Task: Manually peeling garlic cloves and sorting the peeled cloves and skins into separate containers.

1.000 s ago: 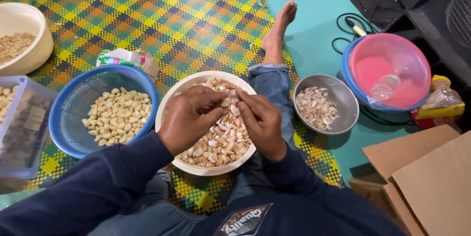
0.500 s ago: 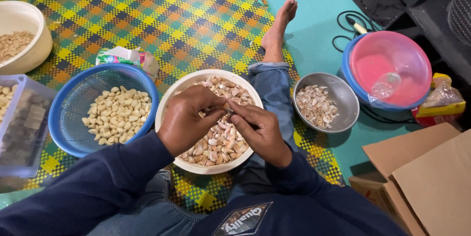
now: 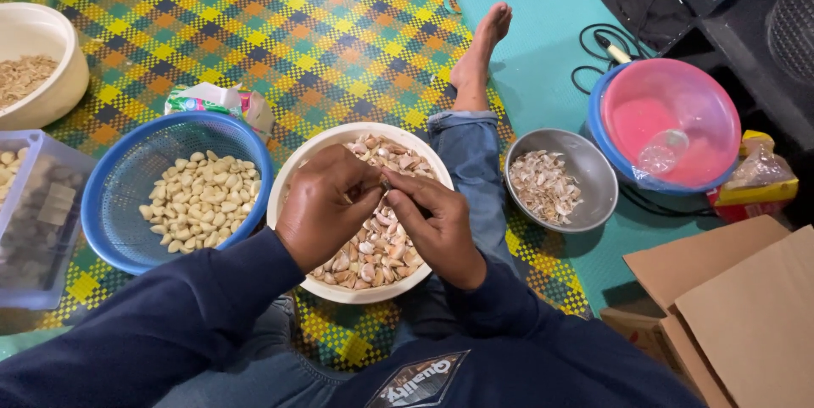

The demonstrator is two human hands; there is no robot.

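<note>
Both hands, left hand [image 3: 326, 209] and right hand [image 3: 437, 226], now pinch one garlic clove [image 3: 383, 182].

Left hand [image 3: 326, 209] and right hand [image 3: 432, 226] cover the middle of the cream bowl [image 3: 292, 183]; item pinched between fingertips too small to identify. Clear box [image 3: 38, 213], white bowl [image 3: 42, 35] cut by left edge; cardboard [image 3: 729, 306] by lower right.

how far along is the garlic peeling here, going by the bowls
Done: a heap of bare pale cloves lies in the blue basket, and loose skins fill the metal bowl. In hand: the left hand and right hand meet over the white bowl, fingertips pinching one clove. Left: unpeeled cloves cover that bowl's bottom, so a good share remains.
</note>
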